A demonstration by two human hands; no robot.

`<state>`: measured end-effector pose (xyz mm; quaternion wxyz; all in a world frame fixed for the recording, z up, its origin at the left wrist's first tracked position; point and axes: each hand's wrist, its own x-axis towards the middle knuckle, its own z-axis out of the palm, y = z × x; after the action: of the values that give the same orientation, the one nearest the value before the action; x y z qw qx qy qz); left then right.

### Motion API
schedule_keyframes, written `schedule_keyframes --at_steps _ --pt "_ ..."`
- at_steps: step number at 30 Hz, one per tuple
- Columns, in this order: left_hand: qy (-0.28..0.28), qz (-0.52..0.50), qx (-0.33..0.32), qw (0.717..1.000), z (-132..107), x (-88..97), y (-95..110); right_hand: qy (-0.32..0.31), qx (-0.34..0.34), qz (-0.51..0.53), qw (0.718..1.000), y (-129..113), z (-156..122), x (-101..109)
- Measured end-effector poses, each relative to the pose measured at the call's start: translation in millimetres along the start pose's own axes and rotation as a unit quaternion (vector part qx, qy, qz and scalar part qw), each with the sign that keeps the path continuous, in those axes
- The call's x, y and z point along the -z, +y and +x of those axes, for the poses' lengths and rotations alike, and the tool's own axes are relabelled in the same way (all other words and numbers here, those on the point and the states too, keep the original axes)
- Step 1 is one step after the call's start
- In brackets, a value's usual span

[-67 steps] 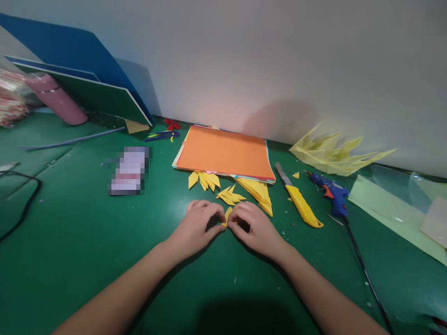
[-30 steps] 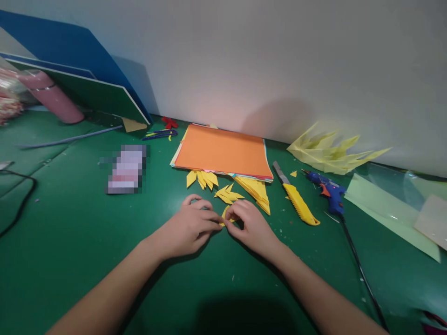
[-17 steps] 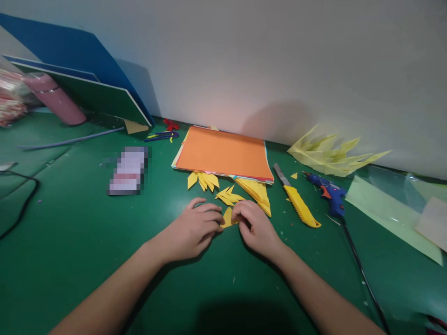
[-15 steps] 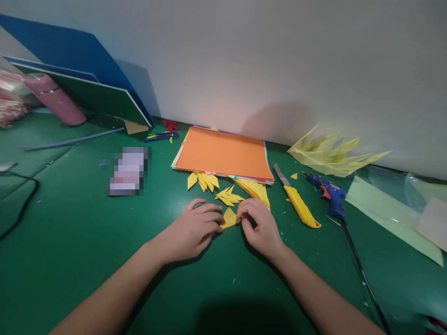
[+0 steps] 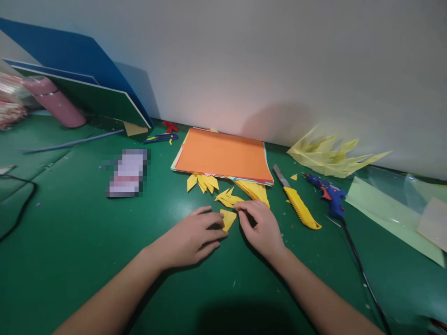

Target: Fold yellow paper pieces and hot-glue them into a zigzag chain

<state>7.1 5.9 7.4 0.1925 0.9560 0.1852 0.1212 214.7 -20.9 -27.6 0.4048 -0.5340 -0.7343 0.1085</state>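
Observation:
A small piece of yellow paper point(image 5: 228, 220) lies on the green table between my hands. My left hand point(image 5: 195, 236) rests at its left side, fingers stretched out and apart, with fingertips on the paper's edge. At the upper right corner of the piece, my right hand point(image 5: 261, 228) is curled, thumb and forefinger tips close together in a pinch. Just beyond lies a cluster of pointed yellow paper cut-outs point(image 5: 227, 198). More folded yellow pieces point(image 5: 203, 183) and a yellow paper stack point(image 5: 254, 190) stick out near the orange sheets.
A pile of coloured paper with an orange sheet point(image 5: 223, 152) on top lies by the wall. To the right are a yellow-handled knife point(image 5: 301, 207), a blue glue gun point(image 5: 333, 197) and a spiky pale-yellow paper form point(image 5: 328, 156). Leftward are a blurred-out flat object point(image 5: 128, 173) and pink bottle point(image 5: 56, 102).
The yellow paper piece has turned slightly between my hands. My left hand has shifted a little toward me, and my right fingertips have moved up to its upper corner.

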Motion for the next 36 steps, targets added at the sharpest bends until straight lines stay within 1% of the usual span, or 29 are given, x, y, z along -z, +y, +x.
schedule_keyframes --at_steps 3,7,10,13,16,21,24,29,31,33,36 --pt "-0.01 0.014 0.001 1.0 2.9 -3.8 2.3 -0.015 0.0 0.003 1.0 -0.2 -0.3 -0.2" --pt "-0.006 0.024 -0.005 1.0 4.2 -8.4 3.8 -0.026 -0.003 0.008 1.0 -0.1 0.3 -0.3" --pt "-0.004 0.031 -0.021 0.999 4.3 -9.6 4.8 -0.039 -0.021 0.019 0.999 0.7 0.7 -0.7" --pt "-0.01 0.032 -0.026 0.999 4.6 -10.6 6.8 -0.05 -0.035 0.051 0.997 2.1 0.5 -1.3" --pt "-0.01 0.029 -0.011 0.999 4.7 -12.8 9.1 -0.055 -0.037 0.071 0.995 2.9 0.3 -1.8" --pt "-0.01 0.036 0.008 0.999 4.9 -15.7 12.0 -0.057 -0.036 0.048 0.997 -0.1 0.4 -1.3" --pt "-0.001 0.032 0.018 0.999 5.0 -16.0 12.7 -0.052 -0.03 0.043 0.997 -3.6 -0.4 -1.1" --pt "0.011 0.033 0.028 0.999 4.6 -16.1 11.6 -0.035 -0.058 0.119 0.991 -6.5 -2.5 -2.3" --pt "0.012 0.043 0.03 0.999 4.3 -15.8 10.9 -0.039 -0.073 0.144 0.986 -6.3 -3.0 -2.7" --pt "0.016 0.054 0.036 0.998 3.8 -15.5 10.3 -0.048 -0.08 0.153 0.984 -5.9 -3.3 -3.0" --pt "0.024 0.065 0.048 0.996 2.6 -15.7 9.7 -0.05 -0.075 0.132 0.987 -5.9 -4.1 -3.1"
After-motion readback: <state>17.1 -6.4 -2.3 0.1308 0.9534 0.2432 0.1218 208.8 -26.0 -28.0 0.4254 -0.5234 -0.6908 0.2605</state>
